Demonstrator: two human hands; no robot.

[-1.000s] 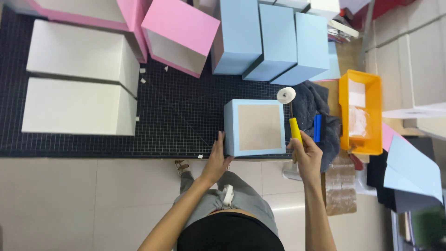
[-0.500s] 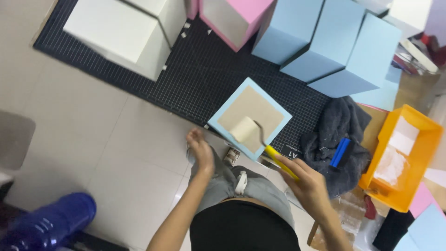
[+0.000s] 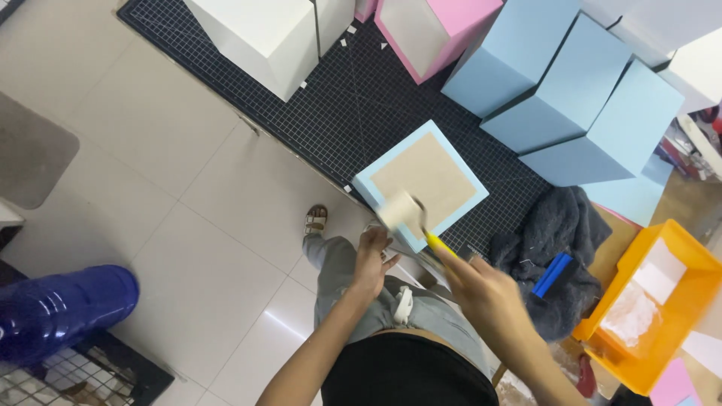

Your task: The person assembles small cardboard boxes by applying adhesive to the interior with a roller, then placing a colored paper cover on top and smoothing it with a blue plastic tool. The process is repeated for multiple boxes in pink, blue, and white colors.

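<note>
Pale floor tiles (image 3: 226, 203) filled the left of the head view, with a black gridded cutting mat (image 3: 331, 113) laid across them. On the mat's near edge sat a light blue box (image 3: 421, 184), square, its upper face a tan cardboard panel framed by a blue border, one corner pointing toward the person's knees. The right hand (image 3: 485, 293) was clenched around the yellow handle of a small roller (image 3: 402, 212), whose white drum rested on the box's near corner, touching the blue border. The left hand (image 3: 372, 259) lay just beside that same corner, fingers (image 3: 376, 239) curled at the box edge; whether they gripped it could not be told.

White boxes (image 3: 263, 34), a pink box (image 3: 440, 30) and larger light blue boxes (image 3: 571, 98) stood further back on the mat. A grey cloth (image 3: 556, 225) with a blue tool (image 3: 553, 274) on it lay to the right, next to an orange bin (image 3: 647, 301). A blue water bottle (image 3: 64, 308) lay at lower left.

Against the frame half a second earlier, the roller drum had shifted from over the tan panel to the near corner, and the left hand had come closer to the box
</note>
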